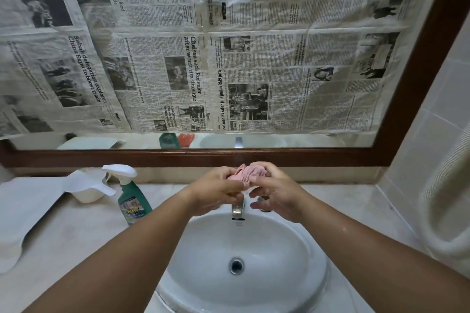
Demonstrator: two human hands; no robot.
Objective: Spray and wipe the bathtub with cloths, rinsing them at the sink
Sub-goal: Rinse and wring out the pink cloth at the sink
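Note:
A bunched pink cloth (248, 173) is held above the back of the white oval sink (267, 262), just over the chrome tap (238, 207). My left hand (216, 192) grips the cloth's left side with curled fingers. On the cloth's right side, my right hand (274, 193) holds it with fingers curled around the wad. No water is seen running from the tap. A green spray bottle (131, 198) with a white trigger head stands upright on the counter left of the sink.
A white plastic scoop (86, 188) lies left of the spray bottle, and white sheets (23, 208) cover the counter's far left. The wood-framed mirror (229, 157) behind is covered with newspaper. A white towel bar (442, 236) is on the tiled wall at right.

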